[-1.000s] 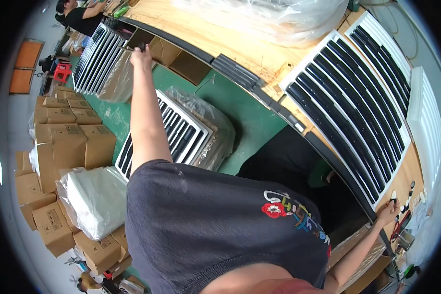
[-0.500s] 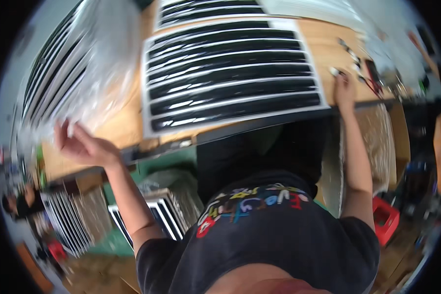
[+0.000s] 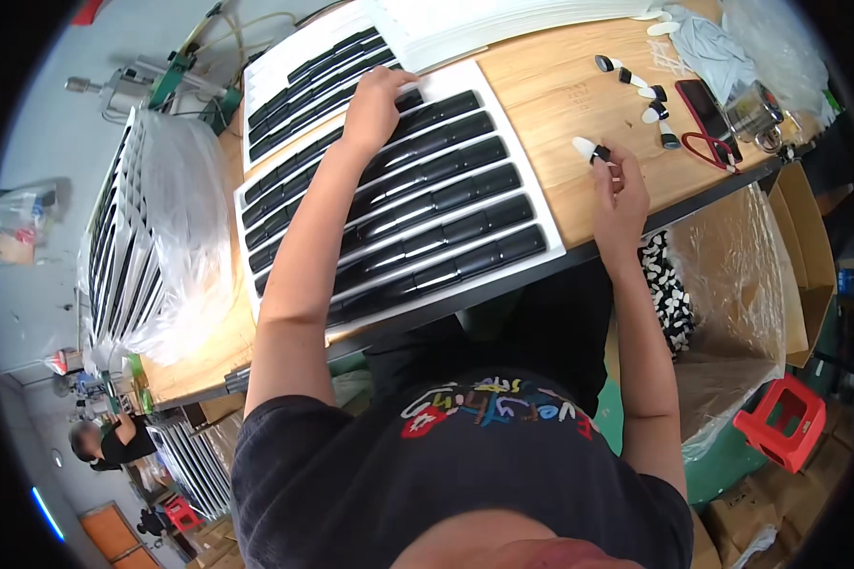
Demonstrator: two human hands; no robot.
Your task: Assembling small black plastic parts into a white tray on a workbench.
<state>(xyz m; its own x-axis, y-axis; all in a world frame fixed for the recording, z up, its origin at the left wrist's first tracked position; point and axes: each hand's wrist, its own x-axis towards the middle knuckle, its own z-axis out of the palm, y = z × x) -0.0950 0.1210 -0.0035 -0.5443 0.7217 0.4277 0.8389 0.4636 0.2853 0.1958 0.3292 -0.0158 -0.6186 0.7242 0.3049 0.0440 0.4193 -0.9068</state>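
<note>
My right hand [image 3: 621, 204] holds a small black piece with a white oval tip [image 3: 588, 150] between thumb and fingertips, above the bare wood near the table's front edge. Over the far end of a white tray [image 3: 552, 228], my left hand [image 3: 374, 112] has its fingers bent down at the top row. What lies under those fingertips is hidden. Close rows of glossy black cylindrical pieces [image 3: 465, 194] fill the tray, while the top row's right end shows bare white. Similar loose black-and-white pieces [image 3: 657, 93] lie in a line to the right.
Behind is another filled tray [image 3: 332, 81], beside a stack of white sheets [image 3: 503, 24]. Plastic-wrapped trays [image 3: 128, 247] stand at left. A phone [image 3: 702, 106], a red cord and a glass mug [image 3: 753, 114] are at right. Below sits a plastic-lined box [image 3: 731, 284] of small pieces, near a red stool [image 3: 783, 422].
My left hand has moved from beside the wrapped trays to the tray's far rows. My right hand has shifted left, and the black-and-white piece shows clearly in it. The view has turned.
</note>
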